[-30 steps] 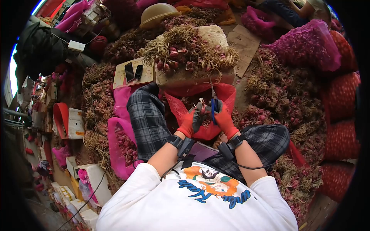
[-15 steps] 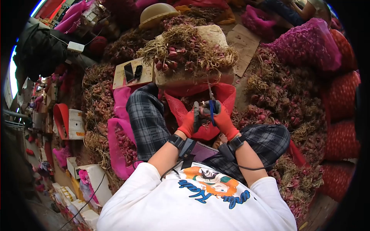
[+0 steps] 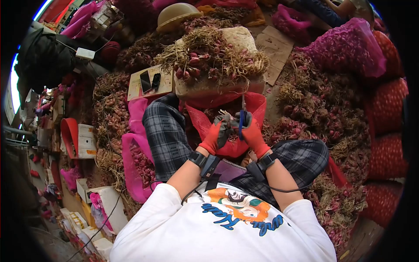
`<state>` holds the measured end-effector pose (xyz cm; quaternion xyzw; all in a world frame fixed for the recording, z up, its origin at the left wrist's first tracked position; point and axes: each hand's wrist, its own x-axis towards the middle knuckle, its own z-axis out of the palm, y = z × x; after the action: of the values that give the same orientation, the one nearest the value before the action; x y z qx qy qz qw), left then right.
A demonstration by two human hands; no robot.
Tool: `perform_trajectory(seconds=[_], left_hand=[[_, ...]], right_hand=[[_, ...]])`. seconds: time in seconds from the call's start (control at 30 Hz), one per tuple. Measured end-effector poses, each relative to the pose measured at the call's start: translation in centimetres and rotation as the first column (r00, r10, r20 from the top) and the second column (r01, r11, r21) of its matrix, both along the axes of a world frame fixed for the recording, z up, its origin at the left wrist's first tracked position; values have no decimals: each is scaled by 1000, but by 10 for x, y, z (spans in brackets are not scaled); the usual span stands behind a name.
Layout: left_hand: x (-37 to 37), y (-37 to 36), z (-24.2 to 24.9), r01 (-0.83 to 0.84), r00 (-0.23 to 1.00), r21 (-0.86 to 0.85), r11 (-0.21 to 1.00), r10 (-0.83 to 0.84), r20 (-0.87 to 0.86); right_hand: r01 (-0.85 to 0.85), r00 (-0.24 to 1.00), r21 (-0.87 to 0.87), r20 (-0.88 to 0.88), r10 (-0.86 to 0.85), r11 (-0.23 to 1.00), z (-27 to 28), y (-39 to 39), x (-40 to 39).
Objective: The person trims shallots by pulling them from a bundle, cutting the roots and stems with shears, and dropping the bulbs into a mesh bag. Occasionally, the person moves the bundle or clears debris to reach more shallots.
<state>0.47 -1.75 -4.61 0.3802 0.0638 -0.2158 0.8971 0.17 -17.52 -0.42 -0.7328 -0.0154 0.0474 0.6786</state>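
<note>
Both my hands wear red gloves with grey fingers and are over an open red mesh bag between my knees. My left hand is closed around a small shallot bulb, whose pale end sticks out at the fingertips. Gripped in my right hand are blue-handled scissors, their blades pointing away from me. Beyond the bag, dried shallot bunches are heaped on a pale block.
A phone and a black device lie on a board at the left. Shallot heaps spread on both sides. Filled mesh sacks stand at right. Part of another person shows at top right.
My left hand has turned, and the pale end at its fingertips shows more clearly. The scissors in my right hand have shifted slightly and point farther right.
</note>
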Motion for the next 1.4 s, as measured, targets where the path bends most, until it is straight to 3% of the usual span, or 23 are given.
perform_trajectory(seconds=[0.1,0.23,0.3,0.33,0.37,0.43,0.5,0.53,0.63,0.73,0.83,0.93,0.97,1.03,1.07,1.1,1.13,1.17,1.23,1.27,1.33,1.4], left_hand=[[-7,-6,15,-47,998,37,998,49,-46],[-7,-10,33,29,998,31,999,-31,53],[-8,-8,28,62,998,48,997,-64,27],[-8,-7,21,49,993,206,977,-70,95],[-9,-5,13,24,983,358,934,-87,160],[-10,-6,16,41,990,331,943,-84,117],[-11,-7,21,76,991,-40,996,-80,-103],[-10,-8,21,41,992,-15,999,-43,-116],[-8,-10,23,-29,994,13,1000,30,-106],[-13,-4,19,-34,999,12,999,34,-7],[-14,4,11,-16,997,166,986,3,77],[-15,7,21,69,989,296,953,-105,106],[-15,4,17,62,990,293,954,-96,103],[-15,2,22,82,996,107,991,-77,-52],[-13,2,26,80,975,-81,994,-94,-201],[-12,0,29,48,930,-265,963,-140,-340],[-11,-1,28,79,993,-1,997,-79,-86],[-10,-2,27,31,980,260,965,-80,182],[-9,1,24,-167,843,600,782,-203,499],[-8,8,23,-253,788,695,673,-274,551],[-11,11,17,-185,880,650,737,-171,444],[-14,9,10,-37,999,206,978,44,-31]], right_hand=[[-41,996,59,84,36,997,3,5,2],[-51,954,425,-247,170,904,-12,-4,9],[-1,953,452,-269,137,892,-9,-6,7],[25,952,465,-280,120,885,-6,-6,7],[49,966,344,-255,43,938,-10,-5,7],[120,979,90,-174,-103,989,-20,-5,8],[140,943,191,-326,-71,972,-17,-15,10],[154,916,238,-398,-48,959,-11,-19,11],[55,946,479,-306,108,876,13,-14,9],[-35,998,176,-46,43,984,15,-5,3],[-112,993,156,-26,118,981,14,1,2],[-29,974,263,-208,86,964,9,-1,1],[8,975,197,-217,35,980,9,-3,2],[84,972,64,-225,-68,994,19,-11,6],[207,978,-283,63,-197,937,-34,-15,15],[191,980,-125,-38,-197,974,-28,-17,16],[184,975,37,-135,-178,982,-21,-21,15],[186,964,199,-226,-139,962,-13,-25,16],[149,908,467,-413,66,872,11,-31,17],[155,860,588,-476,185,794,17,-32,17],[24,907,498,-375,191,867,17,-18,11],[-98,951,387,-235,201,917,9,-8,6]])
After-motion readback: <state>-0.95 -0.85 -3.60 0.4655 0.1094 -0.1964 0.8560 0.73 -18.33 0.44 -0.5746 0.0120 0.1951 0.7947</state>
